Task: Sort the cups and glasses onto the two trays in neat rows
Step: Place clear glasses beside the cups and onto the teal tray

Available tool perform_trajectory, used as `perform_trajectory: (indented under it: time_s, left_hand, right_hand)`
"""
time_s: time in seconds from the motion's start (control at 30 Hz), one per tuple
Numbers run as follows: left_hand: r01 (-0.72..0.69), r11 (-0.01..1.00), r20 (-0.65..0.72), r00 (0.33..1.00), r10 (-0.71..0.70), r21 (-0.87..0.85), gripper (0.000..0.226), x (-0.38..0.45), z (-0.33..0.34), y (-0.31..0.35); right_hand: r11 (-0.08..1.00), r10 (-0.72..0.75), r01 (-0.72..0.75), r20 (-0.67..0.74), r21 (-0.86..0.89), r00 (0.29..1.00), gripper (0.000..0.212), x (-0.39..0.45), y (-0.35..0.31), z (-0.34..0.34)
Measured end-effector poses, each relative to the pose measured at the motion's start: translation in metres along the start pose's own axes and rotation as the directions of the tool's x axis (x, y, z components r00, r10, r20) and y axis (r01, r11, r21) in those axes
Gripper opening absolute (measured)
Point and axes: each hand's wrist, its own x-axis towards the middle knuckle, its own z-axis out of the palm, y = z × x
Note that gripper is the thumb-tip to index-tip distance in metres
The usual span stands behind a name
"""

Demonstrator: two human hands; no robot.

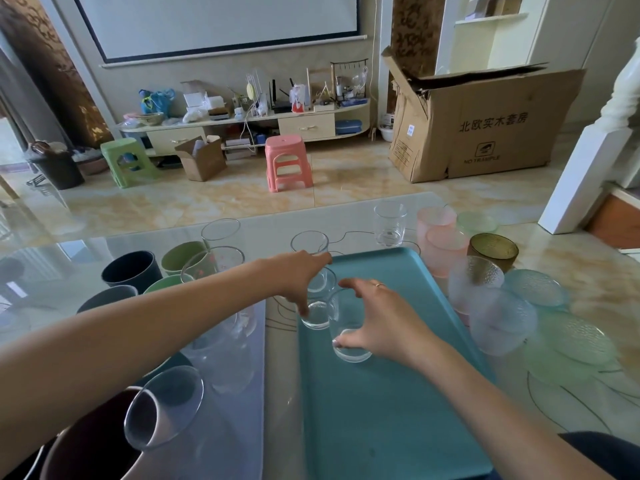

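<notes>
Barely begun — only two small clear drinking glasses on the flat teal plastic tray [398, 393], near its 11 o'clock corner. Left hand [298, 275] fingers curled round one [317, 315], right hand [384, 318] fingers round the other [348, 346]. Left to sort: frosted textured tumblers [500, 322] at 3 o'clock, coloured cups [133, 271] at 9 o'clock on the desk

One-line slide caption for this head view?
Left hand and right hand each grip a clear drinking glass on the teal rectangular plastic tray.

Glossy marbled floor tiles [346, 174]; far off, a low TV cabinet [242, 128] under a projector screen [214, 22]. Pink stool [287, 162], green stool [126, 161]; right, a torn cardboard box [485, 129], perhaps empty.
</notes>
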Motion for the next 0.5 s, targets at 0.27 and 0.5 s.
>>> perform_trajectory:
  time_s: [0.27,0.5]
  left_hand:
    - [-0.006,1.000,-0.008,1.000,0.007,0.029,0.071,-0.013,-0.012,-0.006]
    - [0.006,1.000,-0.034,0.999,-0.005,0.027,0.068,-0.018,-0.010,-0.009]
  right_hand:
    - [0.998,-0.038,0.038,0.008,0.055,0.999,0.092,-0.006,-0.012,0.010]
    - [0.993,-0.082,0.078,0.043,0.090,0.996,0.094,-0.008,-0.019,0.017]
